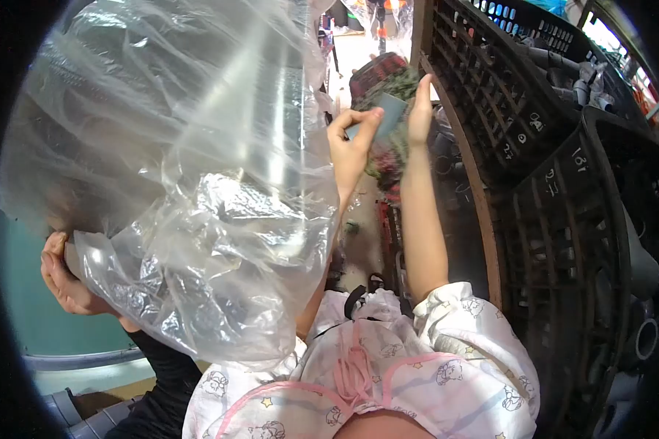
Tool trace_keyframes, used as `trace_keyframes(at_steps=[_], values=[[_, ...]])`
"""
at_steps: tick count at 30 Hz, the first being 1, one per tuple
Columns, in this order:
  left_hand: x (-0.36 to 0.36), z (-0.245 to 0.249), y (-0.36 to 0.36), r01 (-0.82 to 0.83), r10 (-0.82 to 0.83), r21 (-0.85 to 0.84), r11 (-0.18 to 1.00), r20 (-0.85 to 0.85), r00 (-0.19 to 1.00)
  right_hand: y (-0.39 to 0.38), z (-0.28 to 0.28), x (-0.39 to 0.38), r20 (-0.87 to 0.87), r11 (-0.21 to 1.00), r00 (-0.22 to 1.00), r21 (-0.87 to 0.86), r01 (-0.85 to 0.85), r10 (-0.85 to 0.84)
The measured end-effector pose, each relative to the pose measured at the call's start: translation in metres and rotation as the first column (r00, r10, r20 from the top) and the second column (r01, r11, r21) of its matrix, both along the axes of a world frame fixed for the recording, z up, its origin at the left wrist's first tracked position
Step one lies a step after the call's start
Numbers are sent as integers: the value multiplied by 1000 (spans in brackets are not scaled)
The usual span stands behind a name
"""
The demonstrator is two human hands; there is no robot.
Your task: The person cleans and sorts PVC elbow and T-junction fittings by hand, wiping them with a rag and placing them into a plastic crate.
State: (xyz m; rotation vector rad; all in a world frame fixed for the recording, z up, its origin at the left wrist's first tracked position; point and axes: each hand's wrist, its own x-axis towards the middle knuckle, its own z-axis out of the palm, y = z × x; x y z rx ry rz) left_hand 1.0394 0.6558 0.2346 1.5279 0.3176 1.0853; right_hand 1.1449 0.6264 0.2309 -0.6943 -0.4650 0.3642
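My left hand (353, 139) pinches a flat grey piece (392, 115) between thumb and fingers. Just to its right, my right hand (420, 111) is raised edge-on, fingers stretched out, with nothing seen in its grip. Behind both hands is a blurred red, dark and green patterned thing (379, 77), which I cannot make out clearly. A large clear plastic bag (198, 190) fills the left side and hangs beside my left forearm, hiding part of it.
Another person's hand (69, 282) is at the bag's lower left edge, above a dark sleeve (161, 380). Stacked black crates (564, 241) with grey pipe fittings (582, 88) line the right side, beside a brown upright edge (476, 190). Grey pieces (106, 424) lie at the bottom left.
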Motion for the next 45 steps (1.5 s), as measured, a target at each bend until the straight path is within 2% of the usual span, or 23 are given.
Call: trace_keyframes(at_steps=[1,3,5,7,8,9,11,13,15,16,18,19,20,21,24,27,30,33,35,37,38,39,45], values=[[5,-1,8,-14,14,3,1000,-35,999,-3,-1,-13,-54,989,997,-140,56,-64],[13,-3,5,-178,179,-12,984,41,983,-6,2,-50,-144,997,988,-64,53,-62],[11,-1,-7,-299,292,33,954,135,947,-12,-4,-60,15,950,973,-212,230,-232],[2,-8,-13,-215,213,23,976,60,975,-23,3,-50,-5,978,989,-150,145,-147],[-5,-2,-10,-185,195,145,972,-55,979,-18,13,-45,-28,936,939,-95,339,-343],[-13,4,-5,-140,187,257,956,-169,968,-21,11,-40,144,927,943,-189,323,-300],[-14,14,7,-61,162,507,860,-156,975,-32,4,-25,461,870,876,-364,332,-141],[-16,23,10,1,157,661,750,-180,971,-33,5,-29,576,816,815,-436,379,-71],[-16,33,9,53,178,737,673,-231,957,-38,5,-25,522,763,851,-571,303,52],[-14,29,11,71,101,735,674,-187,977,-37,5,-24,509,806,860,-501,316,-20],[1,24,-15,-239,204,329,914,139,969,-32,3,-27,462,869,872,-354,346,-160],[5,22,-26,-330,303,62,942,271,914,-30,1,-29,507,846,832,-323,424,-223],[2,9,-28,-206,212,-52,977,209,955,-28,0,-32,549,817,786,-291,498,-284],[0,7,-27,-326,317,55,944,126,940,-27,-1,-37,588,782,734,-256,568,-341],[-7,2,-12,-127,117,-129,984,-81,990,-30,0,-45,746,730,486,-1,684,-454],[-49,19,13,-153,149,-90,984,-48,988,-36,3,-43,847,714,223,233,660,-483],[-113,50,38,-232,236,-46,972,86,968,-32,20,-35,844,752,-3,480,452,-537],[-186,82,58,-324,310,19,946,242,919,-28,-1,-30,883,765,142,295,572,-447],[-228,97,67,-385,351,57,921,302,886,-29,4,-53,739,805,588,-106,583,-329],[-257,107,72,-433,382,88,897,341,859,-23,-10,-69,313,913,940,-328,241,-136],[-270,111,74,-455,395,102,885,354,848,-20,-13,-78,5,946,1000,-323,-5,7],[-279,114,76,-474,409,113,873,361,838,-26,-17,-78,-88,877,964,-400,-266,252],[-307,117,82,-521,431,153,840,395,811,-42,-4,-83,47,918,996,-395,-47,72]])
